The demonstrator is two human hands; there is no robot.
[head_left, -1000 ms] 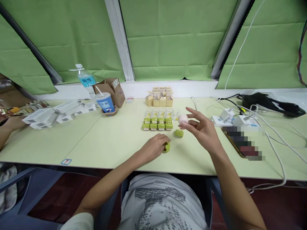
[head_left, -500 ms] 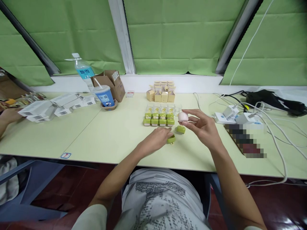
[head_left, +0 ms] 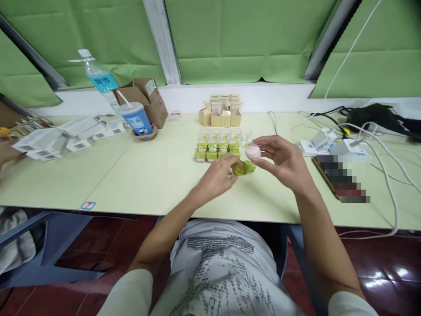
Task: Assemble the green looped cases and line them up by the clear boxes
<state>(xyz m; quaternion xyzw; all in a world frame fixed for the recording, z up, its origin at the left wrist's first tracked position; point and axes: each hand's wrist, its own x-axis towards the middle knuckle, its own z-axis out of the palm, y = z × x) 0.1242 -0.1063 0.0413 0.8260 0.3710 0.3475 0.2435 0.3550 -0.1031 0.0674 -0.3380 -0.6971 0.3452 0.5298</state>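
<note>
My right hand (head_left: 284,162) pinches a small, rounded, pale pink object (head_left: 252,151) between thumb and fingertips, above the table. Just to its left, my left hand (head_left: 215,177) grips a small hollow green cover (head_left: 239,170), its inside partly showing. Another green cover (head_left: 251,166) lies close behind that one, partly hidden. Beyond my left hand stand rows of small green-topped cases (head_left: 211,156) with little loops on top. Clear plastic domes (head_left: 213,135) sit right behind those cases.
Small cream cartons (head_left: 225,116) stand at the back. Leftward are a blue cup (head_left: 138,120), a brown cardboard box (head_left: 154,103), a water bottle (head_left: 101,79) and white boxes (head_left: 49,140). A power strip (head_left: 307,148), cables and a pixelated flat object (head_left: 342,180) lie right. Another person's hand (head_left: 8,151) shows far left.
My left hand has lifted the green cover off the table and brought it beside the pink object. My right hand still holds that object, now turned slightly. The view has tilted down.
</note>
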